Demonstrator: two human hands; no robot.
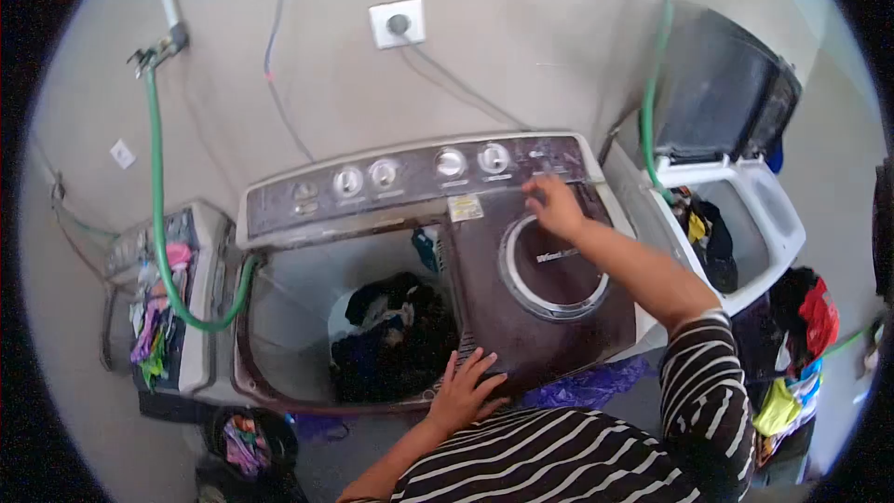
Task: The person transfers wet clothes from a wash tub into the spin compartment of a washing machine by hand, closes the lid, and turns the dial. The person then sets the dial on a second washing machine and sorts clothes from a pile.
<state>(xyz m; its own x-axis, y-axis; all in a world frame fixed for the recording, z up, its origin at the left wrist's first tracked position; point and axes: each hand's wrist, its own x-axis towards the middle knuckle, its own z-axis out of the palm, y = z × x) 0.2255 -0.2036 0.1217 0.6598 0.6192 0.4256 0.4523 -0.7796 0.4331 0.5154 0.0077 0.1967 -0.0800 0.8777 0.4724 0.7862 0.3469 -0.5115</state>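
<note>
From the head camera, a twin-tub washing machine [419,261] stands against the wall. The left hand [466,391] lies flat on the machine's front edge, its fingers [480,363] spread, just beside the open wash tub [298,317], where dark clothes [391,335] lie heaped. The right hand [556,207] reaches over the closed spinner lid [549,289] to its far edge, below the control panel [419,177] with its 4 knobs; the fingers look slightly curled and apart, though whether they grip anything I cannot tell. A green hose [158,224] runs from a wall tap into the wash tub. A second machine [745,214] stands to the right, lid raised, with clothes inside.
</note>
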